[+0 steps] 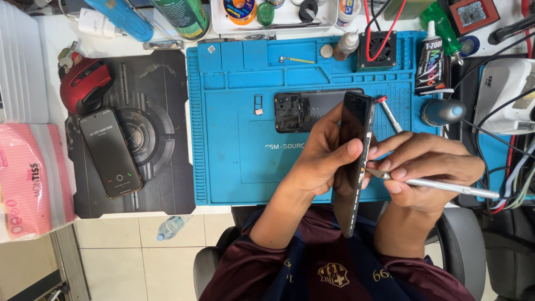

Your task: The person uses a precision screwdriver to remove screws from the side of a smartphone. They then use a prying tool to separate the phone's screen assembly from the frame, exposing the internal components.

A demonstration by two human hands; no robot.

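Left hand [326, 159] grips dark phone [354, 161] edge-on, right hand [429, 167] pinches metal tool [446, 187] w/ tip at phone's side, over blue mat [234, 167].

My mat [234, 161] is bright blue, the phone [352, 167] I hold black, my tool [446, 187] silver, the mouse [83, 83] red.

1. At 1 o'clock, the tweezers' tip [372, 172] vanishes behind the dark phone [353, 161].
2. At 12, the green can [182, 17] is cropped.
3. At 3, the cables [515, 178] leave frame.
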